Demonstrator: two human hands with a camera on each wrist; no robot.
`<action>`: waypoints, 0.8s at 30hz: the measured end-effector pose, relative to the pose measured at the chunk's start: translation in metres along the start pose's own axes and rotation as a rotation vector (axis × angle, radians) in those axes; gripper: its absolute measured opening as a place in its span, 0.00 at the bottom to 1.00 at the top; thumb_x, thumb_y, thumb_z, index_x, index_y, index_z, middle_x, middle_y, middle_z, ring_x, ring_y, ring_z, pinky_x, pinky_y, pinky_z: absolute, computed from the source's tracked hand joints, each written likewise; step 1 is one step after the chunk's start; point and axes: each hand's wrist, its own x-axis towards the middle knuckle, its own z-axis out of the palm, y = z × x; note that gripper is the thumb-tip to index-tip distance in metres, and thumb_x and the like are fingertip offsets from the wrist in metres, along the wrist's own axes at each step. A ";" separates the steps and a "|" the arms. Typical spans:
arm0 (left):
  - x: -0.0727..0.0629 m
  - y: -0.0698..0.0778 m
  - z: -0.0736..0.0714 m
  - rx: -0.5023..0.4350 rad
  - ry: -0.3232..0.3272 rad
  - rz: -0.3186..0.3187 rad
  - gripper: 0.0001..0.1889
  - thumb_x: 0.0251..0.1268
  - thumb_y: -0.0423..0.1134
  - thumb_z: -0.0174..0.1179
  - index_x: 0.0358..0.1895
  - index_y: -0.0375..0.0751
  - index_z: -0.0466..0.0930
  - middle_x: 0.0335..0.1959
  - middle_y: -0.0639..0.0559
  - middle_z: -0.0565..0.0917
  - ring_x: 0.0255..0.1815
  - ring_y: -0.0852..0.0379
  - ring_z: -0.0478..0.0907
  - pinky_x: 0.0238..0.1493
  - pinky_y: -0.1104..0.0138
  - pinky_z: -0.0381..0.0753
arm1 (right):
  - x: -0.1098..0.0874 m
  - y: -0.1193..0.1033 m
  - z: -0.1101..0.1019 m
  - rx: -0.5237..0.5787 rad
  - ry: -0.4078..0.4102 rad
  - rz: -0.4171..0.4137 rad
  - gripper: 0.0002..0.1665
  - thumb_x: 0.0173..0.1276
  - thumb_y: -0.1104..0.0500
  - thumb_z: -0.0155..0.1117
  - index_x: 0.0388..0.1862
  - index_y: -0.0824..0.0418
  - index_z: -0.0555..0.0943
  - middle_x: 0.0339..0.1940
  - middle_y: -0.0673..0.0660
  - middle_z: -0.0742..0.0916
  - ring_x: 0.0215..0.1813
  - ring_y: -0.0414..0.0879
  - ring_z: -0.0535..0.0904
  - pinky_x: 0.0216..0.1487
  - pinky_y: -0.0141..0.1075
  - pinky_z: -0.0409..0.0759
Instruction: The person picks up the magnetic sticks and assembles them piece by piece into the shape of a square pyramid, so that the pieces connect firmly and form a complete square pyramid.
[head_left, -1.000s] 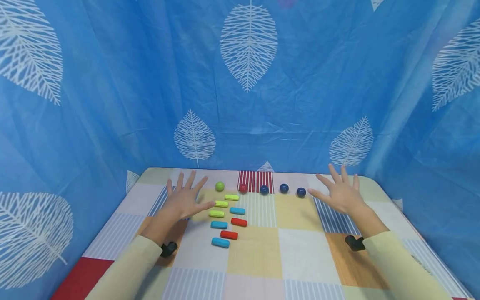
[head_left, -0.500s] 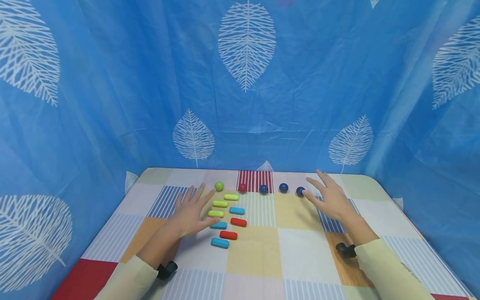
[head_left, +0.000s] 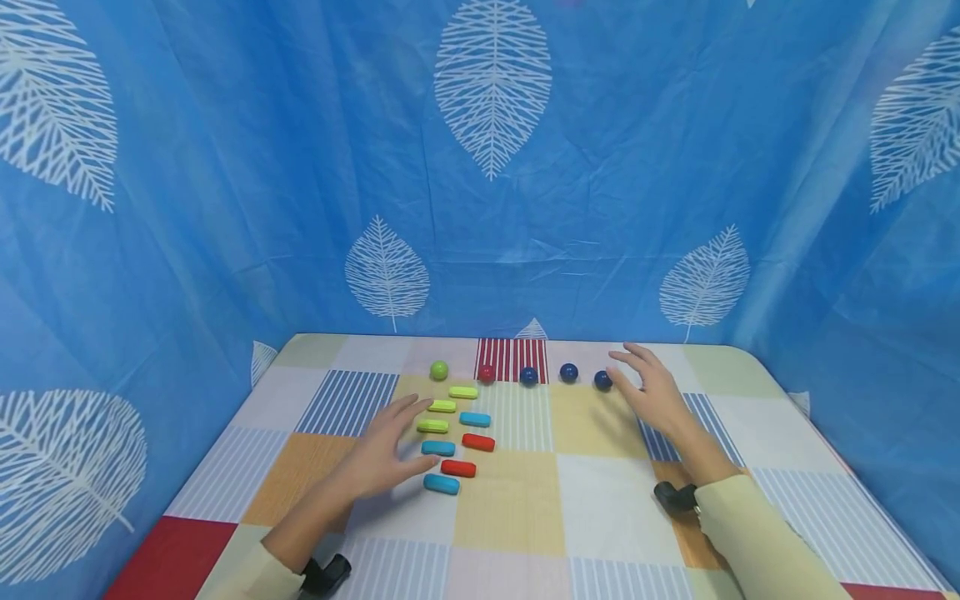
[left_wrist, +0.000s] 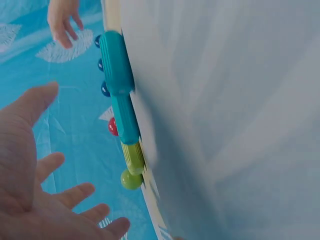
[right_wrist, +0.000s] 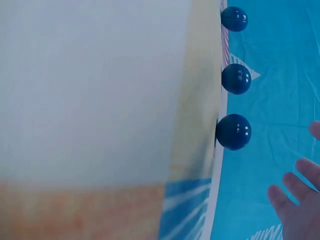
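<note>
My left hand [head_left: 382, 450] hovers beside a group of small ribbed bars, its fingers spread and holding nothing. Its thumb tip is nearest a blue bar [head_left: 438, 448] and another blue bar [head_left: 442, 484]. Three yellow-green bars [head_left: 432, 427], a third blue bar [head_left: 475, 419] and two red bars [head_left: 477, 442] lie about it. My right hand [head_left: 651, 398] is above the table with loosely bent fingers, thumb close to the rightmost dark blue ball [head_left: 603, 381]. The right wrist view shows a gap between the fingers and that ball [right_wrist: 233, 132].
Along the far side stand a green ball [head_left: 438, 370], a red ball [head_left: 487, 373] and two more dark blue balls [head_left: 568, 372]. A patchwork cloth [head_left: 510, 508] covers the table. Blue leaf-printed curtains [head_left: 600, 167] hang behind and at both sides.
My left hand has moved toward the bars and nearer to me. My right hand has moved left toward the rightmost dark blue ball, its fingers less spread. Bars and balls stay put.
</note>
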 end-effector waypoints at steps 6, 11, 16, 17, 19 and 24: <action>-0.008 0.007 0.002 -0.111 -0.036 -0.029 0.39 0.62 0.49 0.72 0.76 0.55 0.67 0.77 0.48 0.68 0.79 0.42 0.63 0.72 0.38 0.69 | 0.005 0.004 0.008 0.105 0.002 0.036 0.29 0.79 0.47 0.58 0.68 0.65 0.77 0.76 0.72 0.69 0.77 0.70 0.64 0.69 0.63 0.73; -0.014 0.012 0.005 -0.156 -0.039 -0.013 0.34 0.62 0.46 0.73 0.72 0.54 0.73 0.69 0.51 0.74 0.73 0.45 0.69 0.71 0.42 0.72 | 0.010 0.006 0.012 0.187 0.003 0.100 0.31 0.78 0.45 0.60 0.67 0.66 0.78 0.76 0.71 0.70 0.77 0.68 0.65 0.70 0.60 0.74; -0.019 0.014 0.008 -0.188 -0.082 0.034 0.30 0.63 0.47 0.72 0.69 0.49 0.76 0.64 0.49 0.75 0.67 0.46 0.71 0.67 0.43 0.76 | 0.012 0.009 0.015 0.235 0.033 0.168 0.32 0.76 0.43 0.63 0.65 0.67 0.79 0.73 0.69 0.75 0.74 0.66 0.71 0.69 0.56 0.76; -0.019 0.014 0.008 -0.194 -0.095 0.044 0.30 0.64 0.48 0.72 0.68 0.48 0.77 0.64 0.49 0.75 0.67 0.45 0.72 0.66 0.43 0.77 | 0.013 0.009 0.015 0.234 0.038 0.182 0.32 0.75 0.43 0.63 0.65 0.66 0.80 0.72 0.69 0.76 0.72 0.66 0.73 0.69 0.55 0.77; -0.021 0.013 0.009 -0.210 -0.116 0.060 0.28 0.64 0.48 0.72 0.66 0.47 0.78 0.63 0.48 0.76 0.65 0.45 0.73 0.64 0.44 0.79 | 0.014 0.010 0.016 0.233 0.039 0.209 0.32 0.74 0.43 0.64 0.65 0.65 0.80 0.70 0.68 0.78 0.69 0.66 0.76 0.68 0.55 0.78; -0.020 0.011 0.010 -0.246 -0.135 0.073 0.24 0.63 0.45 0.73 0.62 0.45 0.81 0.57 0.49 0.80 0.59 0.49 0.77 0.59 0.50 0.83 | 0.017 0.012 0.017 0.220 -0.020 0.269 0.33 0.74 0.41 0.65 0.67 0.62 0.79 0.67 0.69 0.80 0.67 0.67 0.78 0.63 0.57 0.81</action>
